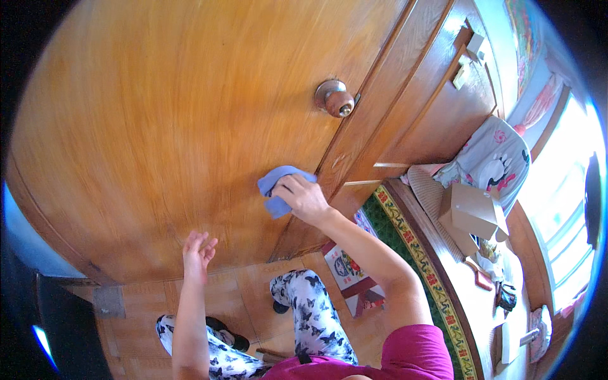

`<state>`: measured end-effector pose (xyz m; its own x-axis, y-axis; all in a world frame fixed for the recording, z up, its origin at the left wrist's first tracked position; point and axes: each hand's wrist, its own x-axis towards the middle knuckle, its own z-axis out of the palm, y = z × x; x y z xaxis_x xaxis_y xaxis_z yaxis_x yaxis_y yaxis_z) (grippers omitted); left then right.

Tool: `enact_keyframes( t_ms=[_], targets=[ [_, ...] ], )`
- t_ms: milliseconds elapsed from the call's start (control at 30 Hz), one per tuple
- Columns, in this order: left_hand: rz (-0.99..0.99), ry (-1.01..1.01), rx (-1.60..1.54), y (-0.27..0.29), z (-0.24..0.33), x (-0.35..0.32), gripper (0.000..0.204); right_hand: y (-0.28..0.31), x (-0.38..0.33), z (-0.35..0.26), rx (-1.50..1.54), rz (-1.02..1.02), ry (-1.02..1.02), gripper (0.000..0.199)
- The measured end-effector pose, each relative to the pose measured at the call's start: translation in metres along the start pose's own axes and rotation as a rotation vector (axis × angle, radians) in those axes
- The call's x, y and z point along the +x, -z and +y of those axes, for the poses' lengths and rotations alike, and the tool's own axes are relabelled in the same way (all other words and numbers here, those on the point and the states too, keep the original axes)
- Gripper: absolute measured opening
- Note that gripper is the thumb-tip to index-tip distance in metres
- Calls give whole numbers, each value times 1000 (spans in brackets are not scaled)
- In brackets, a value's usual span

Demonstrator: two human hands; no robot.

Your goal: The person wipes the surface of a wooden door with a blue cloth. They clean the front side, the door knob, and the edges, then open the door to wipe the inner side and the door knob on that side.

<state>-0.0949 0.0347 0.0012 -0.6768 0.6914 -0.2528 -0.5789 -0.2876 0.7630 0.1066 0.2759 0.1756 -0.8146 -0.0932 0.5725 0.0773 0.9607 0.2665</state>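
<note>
A blue-purple cloth (277,206) lies pressed against the wooden door (177,114), low and near its right edge. My right hand (299,195) is closed around the cloth, with its fingers bunching the fabric. Above it on the door sits a round brown doorknob (334,99) with a keyhole. My left hand (198,252) is raised before the lower part of the door, fingers loosely bent and apart, holding nothing. Whether its fingertips touch the wood I cannot tell.
To the right are a printed box (345,266) on the tiled floor (247,304), a green mat (411,247) with a yellow patterned border, and a cardboard box (472,212) beside a cloth-covered chair (494,158). A dark object (66,323) stands at the lower left.
</note>
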Motion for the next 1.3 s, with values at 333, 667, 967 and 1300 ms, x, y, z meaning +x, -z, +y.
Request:
enact_keyframes(
  t_ms=[333, 667, 967, 1300],
  targets=[
    [41, -22, 39, 10, 5, -17, 69, 239, 141, 117, -382, 985, -187, 39],
    [-4, -14, 50, -10, 6, -19, 55, 162, 192, 64, -329, 645, -490, 46],
    [0, 50, 105, -4, -8, -14, 45, 178, 165, 75, -218, 353, -163, 54],
    [14, 17, 117, 8, -6, -18, 42, 246, 141, 160, -235, 632, -444, 52]
  ],
)
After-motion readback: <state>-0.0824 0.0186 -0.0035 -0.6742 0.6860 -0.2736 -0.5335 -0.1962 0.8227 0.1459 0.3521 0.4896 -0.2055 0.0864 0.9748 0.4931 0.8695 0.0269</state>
